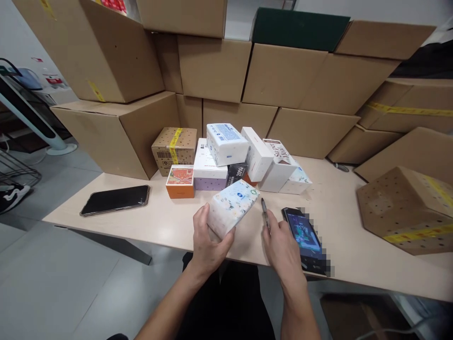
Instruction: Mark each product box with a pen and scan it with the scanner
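Observation:
My left hand [212, 243] grips a tissue pack [233, 203] with a pale floral print by its near end, tilted above the table's front. A dark pen [264, 213] is in my right hand [282, 241], pointing away from me beside the pack. Just right of that hand lies a phone [304, 236] with a lit screen. Beyond the hands stands a cluster of packages: an orange box [180, 182], a white and purple box [210, 174], a blue and white tissue pack [227, 144] on top, and a leaning white box [256, 153].
A dark-screened phone [115, 199] lies on the left of the table [163, 222]. Large cardboard boxes [283, 75] form a wall behind. A dotted carton [173, 148] with yellow tape stands at the back, another carton [406, 208] at the right.

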`<state>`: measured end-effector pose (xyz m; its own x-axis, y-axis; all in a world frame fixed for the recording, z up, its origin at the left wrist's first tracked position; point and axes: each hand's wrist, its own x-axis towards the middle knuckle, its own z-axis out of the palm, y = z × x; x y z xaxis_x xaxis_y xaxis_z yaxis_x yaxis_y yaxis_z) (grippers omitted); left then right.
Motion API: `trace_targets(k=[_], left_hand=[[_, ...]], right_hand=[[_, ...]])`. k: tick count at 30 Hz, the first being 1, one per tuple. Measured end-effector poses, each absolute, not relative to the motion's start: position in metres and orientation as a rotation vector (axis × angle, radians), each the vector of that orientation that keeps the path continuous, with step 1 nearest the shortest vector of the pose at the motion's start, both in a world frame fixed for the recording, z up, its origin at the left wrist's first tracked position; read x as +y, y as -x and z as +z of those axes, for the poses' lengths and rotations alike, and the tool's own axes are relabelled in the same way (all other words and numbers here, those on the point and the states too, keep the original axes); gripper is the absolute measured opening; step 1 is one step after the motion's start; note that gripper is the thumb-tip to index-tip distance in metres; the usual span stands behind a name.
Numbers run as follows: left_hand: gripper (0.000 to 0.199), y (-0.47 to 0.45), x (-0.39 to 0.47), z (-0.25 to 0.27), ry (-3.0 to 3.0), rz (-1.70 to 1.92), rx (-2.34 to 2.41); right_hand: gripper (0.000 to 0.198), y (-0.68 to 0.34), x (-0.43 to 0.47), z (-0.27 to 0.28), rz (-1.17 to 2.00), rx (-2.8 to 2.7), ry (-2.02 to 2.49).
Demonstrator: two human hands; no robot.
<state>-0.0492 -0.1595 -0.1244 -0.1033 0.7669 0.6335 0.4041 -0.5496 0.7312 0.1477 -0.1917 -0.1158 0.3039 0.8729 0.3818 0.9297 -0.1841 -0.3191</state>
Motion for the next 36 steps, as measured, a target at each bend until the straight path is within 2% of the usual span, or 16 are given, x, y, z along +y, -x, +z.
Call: trace_targets(k=[3, 7, 10, 13, 15, 17, 20, 21, 24, 32, 36], left_hand=[[0.088, 0.048, -0.159, -0.122, -1.898, 1.685, 1.303], [0.089, 0.048, -0.157, -0.118, -1.963, 1.621, 1.287], [0.088, 0.049, -0.156, -0.119, -1.992, 1.611, 1.257], [0.084, 0.050, -0.157, -0.122, -2.001, 1.696, 1.239], [0.079, 0.052, -0.158, -0.124, -2.031, 1.795, 1.214], [0.074, 0.053, -0.160, -0.123, -2.069, 1.883, 1.194], [0.068, 0.054, -0.162, -0.119, -2.143, 1.946, 1.159], [0.067, 0.054, -0.162, -0.117, -2.173, 1.951, 1.145], [0.063, 0.052, -0.163, -0.115, -2.255, 1.953, 1.119], [0.062, 0.048, -0.163, -0.123, -2.378, 1.927, 1.075], [0.060, 0.048, -0.162, -0.127, -2.430, 1.885, 1.095]], right_hand=[[0.042, -0.152, -0.191, -0.110, 0.132, -1.555, 1.916], [0.028, -0.150, -0.201, -0.100, 0.585, -1.158, 1.490], [0.022, -0.143, -0.215, -0.094, 0.720, -0.986, 1.167], [0.023, -0.131, -0.230, -0.085, 0.615, -1.080, 1.038], [0.027, -0.122, -0.237, -0.076, 0.426, -1.091, 1.028], [0.022, -0.114, -0.244, -0.064, 0.254, -1.008, 0.924], [0.009, -0.106, -0.250, -0.051, 0.259, -0.973, 0.709], [0.011, -0.104, -0.252, -0.048, 0.295, -1.004, 0.688], [0.029, -0.098, -0.253, -0.049, 0.329, -1.152, 0.818], [0.012, -0.076, -0.237, -0.058, 0.286, -1.401, 1.040], [0.031, -0.075, -0.226, -0.056, 0.076, -1.544, 1.164]])
